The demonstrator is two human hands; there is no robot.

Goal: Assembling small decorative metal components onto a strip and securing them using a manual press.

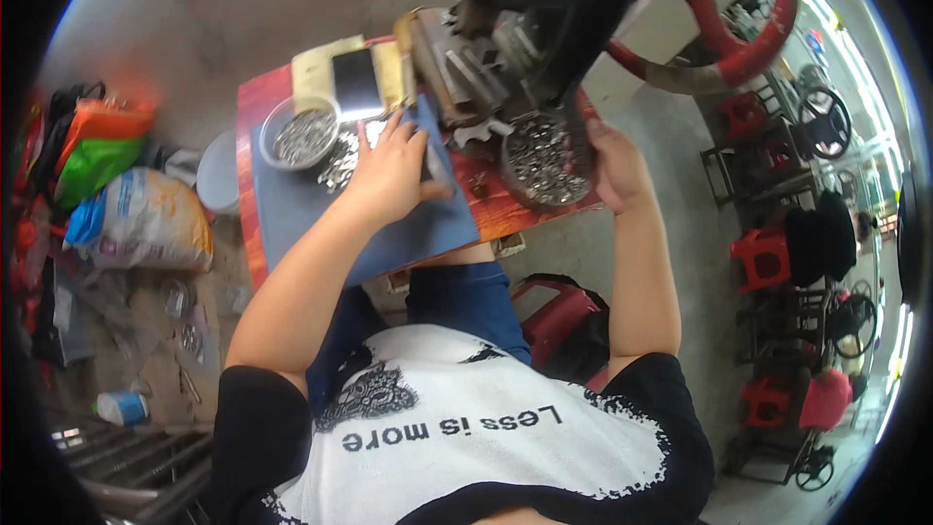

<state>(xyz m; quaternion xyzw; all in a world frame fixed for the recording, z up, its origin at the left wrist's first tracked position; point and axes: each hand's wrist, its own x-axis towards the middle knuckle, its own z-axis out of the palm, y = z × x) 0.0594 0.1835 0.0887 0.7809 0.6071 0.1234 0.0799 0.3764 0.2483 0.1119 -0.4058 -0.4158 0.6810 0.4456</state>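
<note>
Two hands: left (394, 175), right (614, 167). Two containers of small metal parts: clear bowl (303, 134) at ten o'clock, dark basket (544, 163) at one o'clock. One red handwheel (748, 49).

the surface (255, 107) is reddish-brown with a wood-grain pattern, and a plain slate-blue cloth (408, 233) covers most of it. the small metal parts (340, 163) are shiny silver, as are those in the clear round bowl (304, 132) and the dark basket (542, 163). the press machine (505, 29) is dark grey with a red handwheel (748, 34). the stools (763, 255) are red.
</note>
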